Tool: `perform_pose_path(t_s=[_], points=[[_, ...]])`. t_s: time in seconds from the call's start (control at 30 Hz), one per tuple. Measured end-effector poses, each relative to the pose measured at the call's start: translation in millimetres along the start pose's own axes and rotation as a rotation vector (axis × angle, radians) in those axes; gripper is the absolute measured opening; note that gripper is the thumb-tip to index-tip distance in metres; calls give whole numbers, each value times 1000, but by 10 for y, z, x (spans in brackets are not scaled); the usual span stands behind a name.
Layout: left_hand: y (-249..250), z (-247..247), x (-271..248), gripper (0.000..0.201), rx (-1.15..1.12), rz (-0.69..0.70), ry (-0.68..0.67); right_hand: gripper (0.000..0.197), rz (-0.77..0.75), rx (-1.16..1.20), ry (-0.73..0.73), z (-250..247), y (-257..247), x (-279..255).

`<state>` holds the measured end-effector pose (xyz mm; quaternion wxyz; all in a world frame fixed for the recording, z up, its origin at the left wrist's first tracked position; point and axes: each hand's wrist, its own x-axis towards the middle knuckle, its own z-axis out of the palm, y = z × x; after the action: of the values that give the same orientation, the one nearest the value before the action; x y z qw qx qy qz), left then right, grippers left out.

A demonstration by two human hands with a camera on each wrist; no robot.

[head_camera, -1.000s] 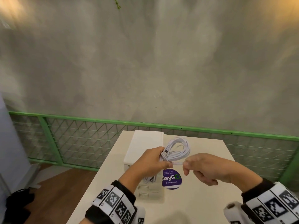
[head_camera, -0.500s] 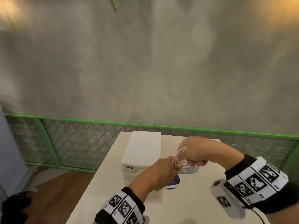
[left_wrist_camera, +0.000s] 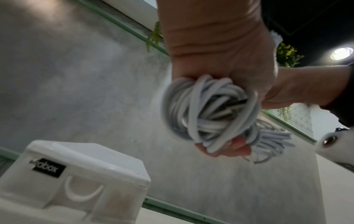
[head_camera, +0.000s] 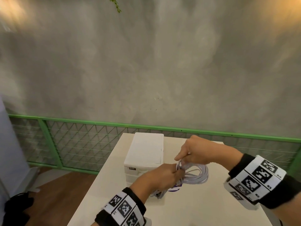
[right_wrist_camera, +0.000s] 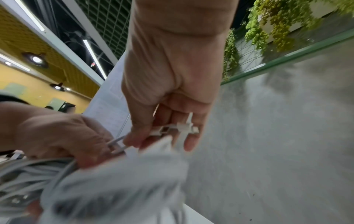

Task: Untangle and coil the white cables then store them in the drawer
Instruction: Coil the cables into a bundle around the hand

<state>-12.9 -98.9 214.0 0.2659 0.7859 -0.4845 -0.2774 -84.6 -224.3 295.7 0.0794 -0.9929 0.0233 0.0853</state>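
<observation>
Grey concrete wall (head_camera: 146, 70) and a green mesh railing (head_camera: 73, 144) are seen behind a pale desk (head_camera: 203, 206). At the desk's left a white drawer unit (head_camera: 145, 152) is set, its drawers closed. Just beside it, above the desk, the bundle of white cables (head_camera: 195, 174) is clutched by the left hand (head_camera: 156, 176), its grip curled round the gathered loops. Over the bundle's top, a cable end is pinched by the right hand (head_camera: 198, 152), grip pressed together.
</observation>
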Motion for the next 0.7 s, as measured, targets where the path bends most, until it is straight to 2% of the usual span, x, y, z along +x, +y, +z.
perform_pose_path(t_s=[0.1, 0.2, 0.37, 0.43, 0.57, 0.7], points=[[42, 30, 4, 32, 198, -37, -93, 26, -52, -50, -91, 14, -67, 7], [62, 48, -26, 35, 178, -44, -121, 26, -75, 7, -150, 7, -37, 54], [173, -30, -139, 25, 91, 97, -12, 19, -1, 418, -189, -8, 259, 86], [204, -67, -170, 30, 42, 131, 75, 15, 19, 584, -194, -2, 340, 66], [264, -88, -226, 36, -48, 163, 181, 27, 20, 853, -215, 21, 441, 49], [319, -69, -250, 42, -103, 250, 208, 40, -38, 946, -259, 126, 498, 19]])
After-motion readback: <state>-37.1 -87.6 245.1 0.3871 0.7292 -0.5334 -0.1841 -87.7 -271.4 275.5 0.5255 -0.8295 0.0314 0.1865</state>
